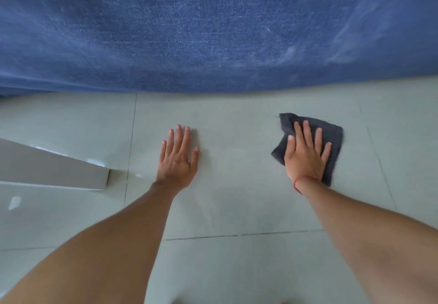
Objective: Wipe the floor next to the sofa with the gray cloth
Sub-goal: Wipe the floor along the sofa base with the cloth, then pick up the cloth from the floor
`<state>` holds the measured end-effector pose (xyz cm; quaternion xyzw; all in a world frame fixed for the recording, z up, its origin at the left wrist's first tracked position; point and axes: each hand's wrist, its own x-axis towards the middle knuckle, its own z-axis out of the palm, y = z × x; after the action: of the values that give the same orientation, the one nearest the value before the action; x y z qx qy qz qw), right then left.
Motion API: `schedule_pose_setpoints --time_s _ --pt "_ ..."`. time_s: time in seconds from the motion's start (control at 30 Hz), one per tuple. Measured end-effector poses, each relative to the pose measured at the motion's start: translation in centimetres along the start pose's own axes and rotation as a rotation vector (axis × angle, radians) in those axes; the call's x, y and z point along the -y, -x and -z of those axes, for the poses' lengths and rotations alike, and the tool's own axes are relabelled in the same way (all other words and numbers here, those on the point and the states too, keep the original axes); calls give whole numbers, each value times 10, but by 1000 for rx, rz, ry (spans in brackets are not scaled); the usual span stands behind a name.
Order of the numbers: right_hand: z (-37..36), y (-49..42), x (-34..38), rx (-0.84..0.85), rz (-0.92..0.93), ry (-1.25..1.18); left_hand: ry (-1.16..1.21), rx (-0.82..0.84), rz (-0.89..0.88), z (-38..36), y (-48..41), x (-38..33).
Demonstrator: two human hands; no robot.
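Nearest to the person, both bare forearms reach forward over the pale tiled floor point(237, 209), a dark grout line crossing beneath them.

The left hand point(178, 160) lies flat on bare tile, palm down, fingers point(179, 137) spread loosely and holding nothing — it looks like a prop for the body's weight rather than a working hand. Off to its left, a pale slab-like piece point(59, 171) rests on the floor, well apart from the cleaning.

The right hand point(305, 155), a red string point(305, 179) round its wrist, presses flat on the cloth point(331, 137). Its fingers are splayed and straight, not curled round the fabric; they pin it to the tile by pressure alone. The cloth is a dark gray, roughly square piece, slightly rumpled at its far-left corner, and it sticks out past the fingertips toward the sofa and out to the right of the palm. So the cloth sits right under the working hand, and the left hand is well apart from it.

Beyond both hands runs a strip of bare tile, and then the blue sofa point(213, 31), its lower edge meeting the floor right across the view.

That strip is what matters — the sofa lies straight ahead of the right fingertips, with the cloth's far edge near it but not touching. I'd judge the wiping to be under way, and the coming stroke could go forward to the sofa's base or sideways along it.
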<state>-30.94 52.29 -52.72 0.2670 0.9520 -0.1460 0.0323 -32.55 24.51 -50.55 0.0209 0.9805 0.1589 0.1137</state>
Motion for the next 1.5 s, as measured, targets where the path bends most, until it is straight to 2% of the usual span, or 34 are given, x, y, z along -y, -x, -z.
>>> schedule_pose_setpoints --time_s 0.1,0.17,0.37,0.43,0.5,0.53,0.6,0.67,0.73,0.83,0.97,1.1,1.27,1.4,1.5 --pt "1 10 -7 -25 -51 -8 -10 16 -15 -6 6 3" --pt "-6 18 14 -35 -6 -20 -10 7 -19 -8 8 7" --pt "-34 73 98 88 418 -26 15 49 -2 -8 10 5" --pt "-39 80 114 176 495 -41 61 57 21 -4 10 2" --pt "-35 74 112 235 514 -120 102 -19 48 3 10 -3" --pt "-28 71 106 218 494 -181 109 -84 64 8 11 -7" --pt "-10 62 90 46 348 -253 120 -162 113 13 10 -18" --pt "6 55 75 -57 84 -231 176 -83 231 15 4 -36" --pt "14 52 73 62 -61 -144 199 57 355 15 -5 -54" --pt "16 49 83 210 -64 -102 177 179 414 12 -15 -70" --pt "19 44 94 315 -91 -159 302 171 423 12 -20 -77" --pt "26 46 91 414 -289 -408 509 248 568 14 -14 -81" --pt "31 86 72 534 -413 -380 438 410 662 8 33 -81" --pt "51 118 63 587 -383 -392 567 497 706 27 68 -84" --pt "91 124 74 522 -315 -482 650 445 683 68 81 -94"
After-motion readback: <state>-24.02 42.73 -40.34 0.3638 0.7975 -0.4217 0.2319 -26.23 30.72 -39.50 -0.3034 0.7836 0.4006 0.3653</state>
